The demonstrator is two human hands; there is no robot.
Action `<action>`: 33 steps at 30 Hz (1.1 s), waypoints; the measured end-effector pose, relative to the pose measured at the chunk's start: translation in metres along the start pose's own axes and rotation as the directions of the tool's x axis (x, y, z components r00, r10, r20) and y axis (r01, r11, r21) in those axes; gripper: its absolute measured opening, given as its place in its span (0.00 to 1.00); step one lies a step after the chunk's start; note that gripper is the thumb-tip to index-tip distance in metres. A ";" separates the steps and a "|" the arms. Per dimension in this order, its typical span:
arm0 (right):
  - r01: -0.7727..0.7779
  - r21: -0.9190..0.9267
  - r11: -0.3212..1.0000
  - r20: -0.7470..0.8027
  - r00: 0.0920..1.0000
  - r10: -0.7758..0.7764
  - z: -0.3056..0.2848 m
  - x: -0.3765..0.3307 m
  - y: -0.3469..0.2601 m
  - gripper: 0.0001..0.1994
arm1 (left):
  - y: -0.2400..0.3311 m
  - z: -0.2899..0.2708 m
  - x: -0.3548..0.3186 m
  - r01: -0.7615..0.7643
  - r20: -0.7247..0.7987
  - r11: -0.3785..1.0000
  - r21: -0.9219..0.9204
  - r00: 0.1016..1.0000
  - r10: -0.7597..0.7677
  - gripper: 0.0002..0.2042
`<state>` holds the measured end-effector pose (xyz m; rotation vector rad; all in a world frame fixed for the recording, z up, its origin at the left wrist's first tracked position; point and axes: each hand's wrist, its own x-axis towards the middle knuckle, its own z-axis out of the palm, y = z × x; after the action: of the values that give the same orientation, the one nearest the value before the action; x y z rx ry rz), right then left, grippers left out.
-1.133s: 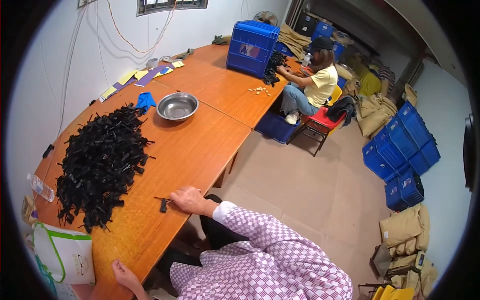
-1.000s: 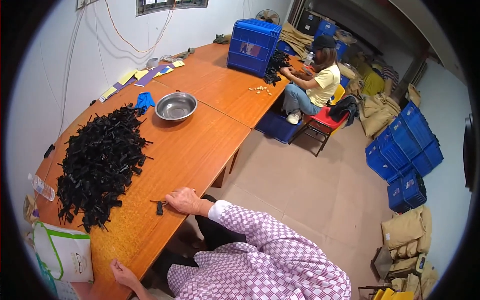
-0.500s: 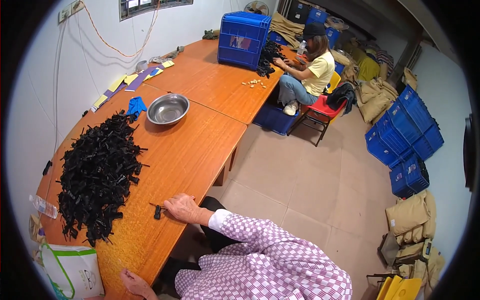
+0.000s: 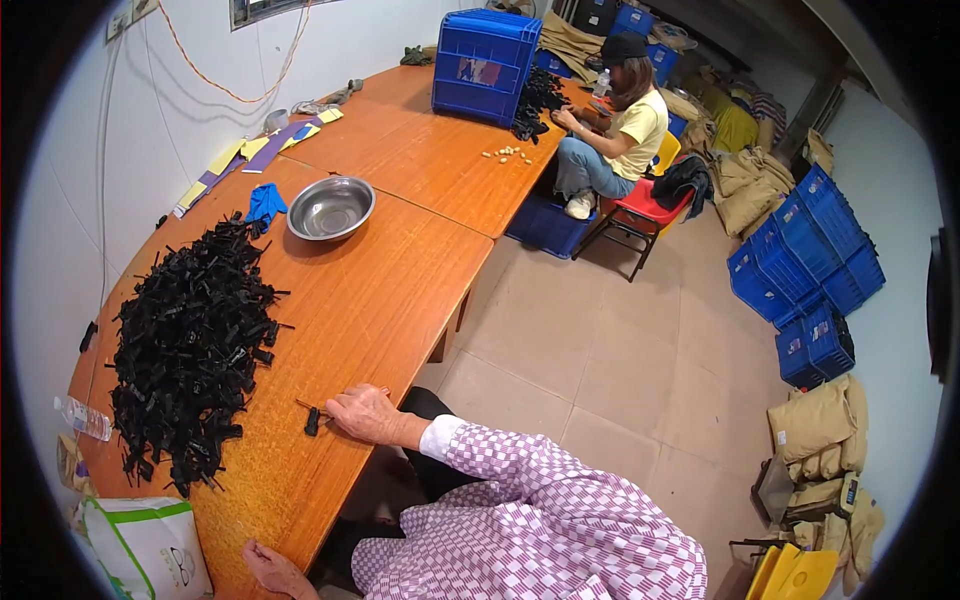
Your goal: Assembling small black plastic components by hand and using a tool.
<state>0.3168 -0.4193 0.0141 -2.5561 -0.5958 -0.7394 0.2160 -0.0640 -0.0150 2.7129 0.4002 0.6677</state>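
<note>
**K:** Hands first. Where are they?

**M:** Right hand [image 4: 365, 413] lies flat, palm down, on the near edge of the orange wooden table [image 4: 400, 270]. Fingers close together and loosely curled; can't tell if they pinch anything. A thin brown stick [image 4: 308, 406] pokes out from under the fingertips toward the left. A small black plastic part [image 4: 312, 421] sits on the tabletop just beside the fingertips, apart from the main heap.

**K:** Left hand?

**M:** Left hand [image 4: 272, 570] is low at the table edge, near the bottom of the view. Fingers curl against the edge; grip state not readable. A white bag with green trim [image 4: 150, 545] is just beside it.

**K:** Bulk stock?

**M:** Big pile of black plastic parts [image 4: 190, 345] on the left half of the table, well apart from the right hand. Beyond it a steel bowl [image 4: 331, 207], with a blue cloth [image 4: 265, 203] beside that. A clear plastic bottle [image 4: 85, 419] lies at the left rim.

**K:** Anyone else?

**M:** Another person in a yellow shirt [image 4: 625, 120] sits on a red chair [image 4: 640, 205] at the far end, hands at a smaller black heap by a blue crate [image 4: 485, 65]. More blue crates [image 4: 810, 270] stacked on the floor at right.
</note>
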 end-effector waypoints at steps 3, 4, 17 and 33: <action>-0.004 0.002 1.000 -0.004 1.000 0.004 0.001 -0.001 -0.001 0.09 | -0.001 -0.001 -0.001 0.010 0.004 1.000 0.003 1.000 -0.010 0.08; -0.001 0.003 1.000 -0.007 1.000 0.001 0.002 -0.001 -0.001 0.08 | -0.002 0.000 -0.001 0.013 0.003 1.000 0.005 1.000 -0.013 0.08; 0.056 -0.004 0.998 -0.061 0.997 -0.056 -0.004 -0.001 0.001 0.07 | 0.001 -0.001 0.001 0.021 0.022 1.000 0.018 1.000 -0.021 0.09; 0.048 -0.027 0.998 -0.006 0.999 -0.048 -0.005 0.000 -0.002 0.06 | 0.001 -0.001 0.000 0.033 0.023 0.999 0.043 0.999 -0.034 0.09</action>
<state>0.3133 -0.4199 0.0187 -2.5705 -0.6514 -0.7770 0.2157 -0.0645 -0.0143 2.7448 0.4577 0.6246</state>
